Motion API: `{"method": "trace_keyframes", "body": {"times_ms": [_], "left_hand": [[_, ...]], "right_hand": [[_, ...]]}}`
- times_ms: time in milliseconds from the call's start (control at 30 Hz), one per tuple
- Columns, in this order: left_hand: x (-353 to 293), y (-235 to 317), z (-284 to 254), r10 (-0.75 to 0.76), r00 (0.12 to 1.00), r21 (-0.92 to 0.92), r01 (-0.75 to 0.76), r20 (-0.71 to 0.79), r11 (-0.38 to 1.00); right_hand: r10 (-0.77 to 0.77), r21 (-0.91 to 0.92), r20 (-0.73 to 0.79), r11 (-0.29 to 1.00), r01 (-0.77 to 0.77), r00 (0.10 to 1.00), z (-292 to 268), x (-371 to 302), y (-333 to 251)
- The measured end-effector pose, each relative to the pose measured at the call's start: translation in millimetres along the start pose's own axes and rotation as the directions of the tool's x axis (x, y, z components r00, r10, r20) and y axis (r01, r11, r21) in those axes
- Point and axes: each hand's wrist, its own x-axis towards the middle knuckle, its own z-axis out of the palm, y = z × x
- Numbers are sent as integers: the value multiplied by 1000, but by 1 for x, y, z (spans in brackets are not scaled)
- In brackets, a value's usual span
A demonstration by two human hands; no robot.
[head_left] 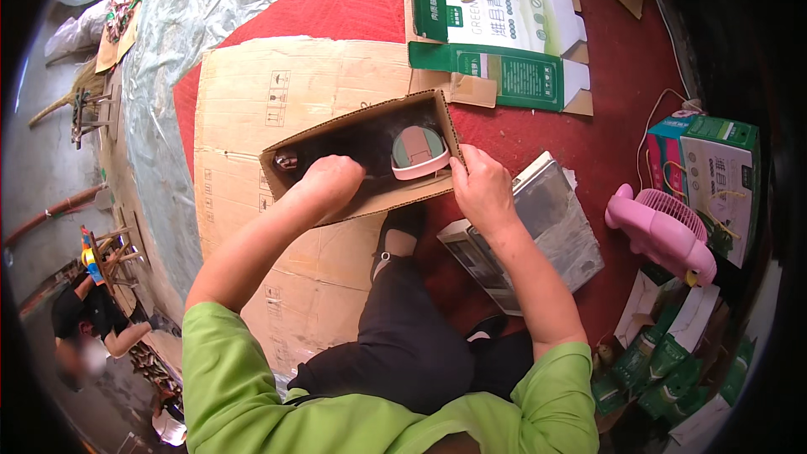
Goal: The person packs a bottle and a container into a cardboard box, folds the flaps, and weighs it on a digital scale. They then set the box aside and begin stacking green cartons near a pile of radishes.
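A long, narrow cardboard box [402, 197] with its top open lies tilted in front of me. Inside its right end sits a rounded grey-green thing with a pink rim [418, 151], whose kind I cannot make out. Something small, brown and shiny [287, 159] shows in the left end. My left hand [334, 182] reaches over the near wall into the box; its fingers are curled and what they hold, if anything, is hidden. With thumb and fingers, my right hand [485, 187] grips the box's right end.
A flattened cardboard sheet [239, 101] covers part of the red carpet. Beyond lies a green-and-white printed carton [513, 8]. To my right are a grey, flat-topped case [551, 231], a pink fan [660, 227] and upright cartons [714, 176]. Another person [97, 319] is at lower left.
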Motion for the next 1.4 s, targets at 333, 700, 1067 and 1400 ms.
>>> {"method": "trace_keyframes", "body": {"times_ms": [333,700,1067,1400], "left_hand": [[-61,-20,27,104,986,179,-79,-132,981],[-46,-16,41,57,987,148,-34,-148,988],[-41,-12,36,-21,982,147,49,-189,988],[-55,-15,13,-40,999,74,38,19,997]], "right_hand": [[44,26,31,999,-45,999,-2,0,-4],[26,85,24,996,-27,999,-2,-4,0],[35,82,-14,996,-34,999,-6,-5,6],[340,747,326,480,-461,882,-6,19,67]]}}
